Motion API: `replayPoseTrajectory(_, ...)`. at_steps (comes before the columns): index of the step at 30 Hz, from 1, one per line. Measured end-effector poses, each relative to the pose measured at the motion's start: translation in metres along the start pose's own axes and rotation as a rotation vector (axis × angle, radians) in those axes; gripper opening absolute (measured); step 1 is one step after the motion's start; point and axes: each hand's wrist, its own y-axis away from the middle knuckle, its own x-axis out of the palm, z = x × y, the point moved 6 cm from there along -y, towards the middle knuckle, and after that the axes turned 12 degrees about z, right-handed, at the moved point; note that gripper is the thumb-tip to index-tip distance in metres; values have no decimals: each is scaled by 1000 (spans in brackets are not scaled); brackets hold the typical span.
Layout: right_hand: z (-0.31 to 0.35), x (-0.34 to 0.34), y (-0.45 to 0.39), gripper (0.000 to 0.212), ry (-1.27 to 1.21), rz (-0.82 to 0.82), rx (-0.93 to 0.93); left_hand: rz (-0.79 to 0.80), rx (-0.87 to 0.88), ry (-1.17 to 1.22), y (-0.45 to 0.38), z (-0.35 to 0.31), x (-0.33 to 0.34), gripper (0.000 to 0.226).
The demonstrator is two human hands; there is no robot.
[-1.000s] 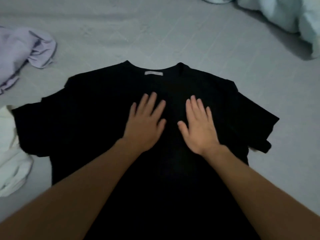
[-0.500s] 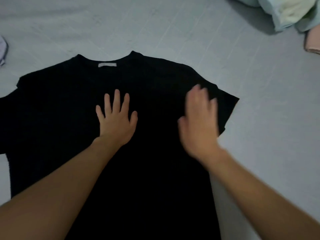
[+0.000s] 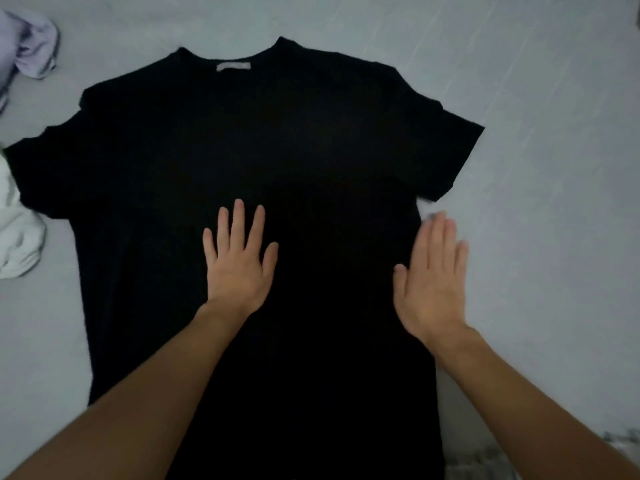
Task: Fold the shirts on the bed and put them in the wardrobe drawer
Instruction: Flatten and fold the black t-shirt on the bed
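A black short-sleeved shirt (image 3: pixel 277 143) lies spread flat on the grey bed sheet (image 3: pixel 536 168), collar at the far end with a pale label showing. My left hand (image 3: pixel 239 261) rests flat on the middle of the shirt, fingers straight and spread. My right hand (image 3: pixel 433 282) lies flat with straight fingers on the shirt's right side edge, just below the right sleeve, partly over the sheet. It looks slightly blurred.
A crumpled lilac garment (image 3: pixel 24 46) lies at the far left corner. A white garment (image 3: pixel 17 237) is bunched at the left edge, touching the black shirt's left sleeve. Bare grey sheet stretches to the right of the shirt.
My right hand has slid from the shirt's chest out to its right side edge, and the right sleeve now lies flatter. My left hand has stayed pressed on the middle. The view has shifted.
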Motion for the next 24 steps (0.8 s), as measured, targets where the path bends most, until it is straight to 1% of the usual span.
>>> replayPoseTrajectory(1, 23, 1, 11, 77, 22, -14, -45, 0, -6, 31, 15, 2, 8, 65)
replayPoseTrajectory(3, 82, 21, 40, 80, 76, -15, -226, -9, 31, 33, 47, 2, 31, 67)
replayPoseTrajectory(5, 133, 60, 74, 79, 130, 89, -444, -10, 113, -38, 79, 5, 61, 69)
replayPoseTrajectory(6, 140, 78, 84, 78, 181, 135, -494, -15, 152, -71, 92, 10, 73, 69)
replayPoseTrajectory(7, 134, 91, 86, 77, 215, 144, -495, -17, 168, -90, 103, 19, 83, 69)
replayPoseTrajectory(8, 120, 97, 85, 78, 209, 132, -448, -17, 164, -105, 113, 30, 92, 68)
replayPoseTrajectory(10, 78, 96, 81, 78, 132, 90, -277, -18, 139, -110, 133, 53, 100, 67)
replayPoseTrajectory(12, 35, 85, 78, 76, 103, 45, -132, -21, 150, -115, 150, 67, 105, 67)
replayPoseTrajectory(14, 3, 77, 81, 73, 84, 56, 5, 3, 141, -130, 164, 74, 110, 68)
replayPoseTrajectory(16, -2, 69, 94, 73, 13, 55, 127, 36, 145, -140, 185, 74, 116, 69)
replayPoseTrajectory(17, 8, 65, 102, 73, -6, 35, 133, 50, 171, -146, 196, 72, 121, 70)
replayPoseTrajectory(18, 27, 63, 113, 74, 5, 11, 87, 70, 209, -153, 209, 70, 127, 70)
replayPoseTrajectory(20, 88, 72, 141, 76, 69, -8, -119, 118, 305, -172, 235, 65, 140, 70)
replayPoseTrajectory(22, 146, 103, 173, 75, 150, 48, -401, 147, 402, -179, 259, 70, 153, 69)
replayPoseTrajectory(23, 163, 120, 186, 75, 213, 90, -523, 155, 434, -174, 268, 76, 158, 68)
replayPoseTrajectory(24, 165, 135, 193, 75, 279, 129, -601, 155, 452, -167, 274, 85, 161, 65)
